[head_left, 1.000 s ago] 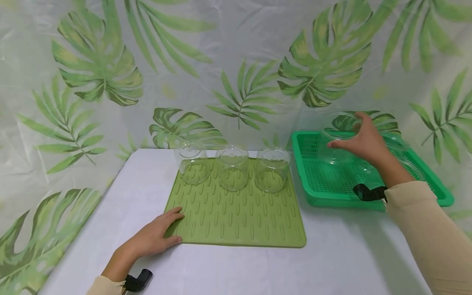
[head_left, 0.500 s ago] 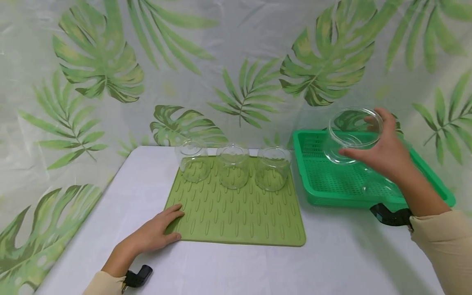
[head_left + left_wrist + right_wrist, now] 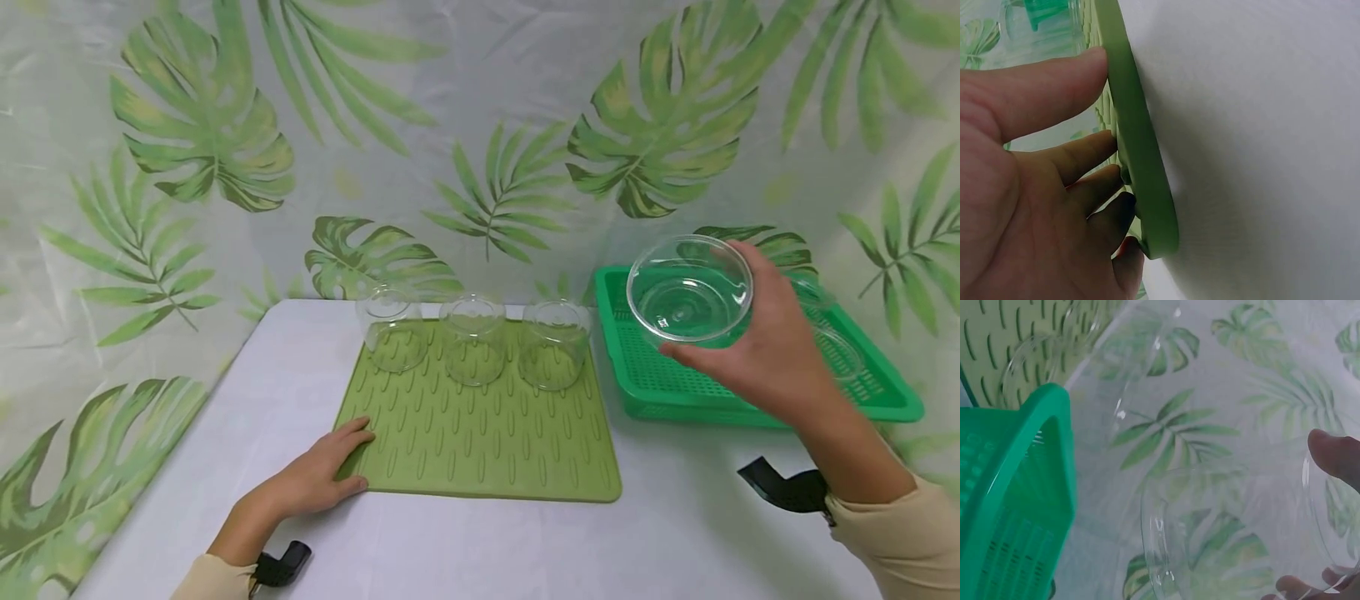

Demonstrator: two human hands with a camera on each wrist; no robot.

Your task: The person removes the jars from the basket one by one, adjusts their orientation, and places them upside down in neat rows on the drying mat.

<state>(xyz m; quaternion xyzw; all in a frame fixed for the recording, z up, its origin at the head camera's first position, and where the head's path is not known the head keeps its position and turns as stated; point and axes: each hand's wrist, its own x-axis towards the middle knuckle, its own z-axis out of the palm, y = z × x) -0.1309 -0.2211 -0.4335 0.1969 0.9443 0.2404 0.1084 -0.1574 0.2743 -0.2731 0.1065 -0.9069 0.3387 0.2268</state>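
Note:
My right hand (image 3: 780, 358) grips a clear round bowl (image 3: 684, 312) by its side, thumb and fingers spread around it. The bowl is tilted, its mouth facing the head camera, above the left part of the green basket (image 3: 637, 402). In the right wrist view the see-through bowl (image 3: 1222, 531) fills the lower right beside my fingertips. My left hand (image 3: 315, 479) rests at the near left corner of the green ridged mat (image 3: 480, 442), with thumb and fingertips on its edge. Three clear containers (image 3: 474, 346) stand bottom up in a row along the mat's far side.
More clear pieces (image 3: 836, 350) lie in the basket's right part, partly hidden behind my right hand. A white cloth (image 3: 465, 550) covers the table. Behind it hangs a leaf-printed curtain (image 3: 517, 75), close to the basket and the mat's far edge.
My right hand has lifted the bowl, drawn it toward me and turned its mouth toward the head camera. My left hand and the mat stay in place.

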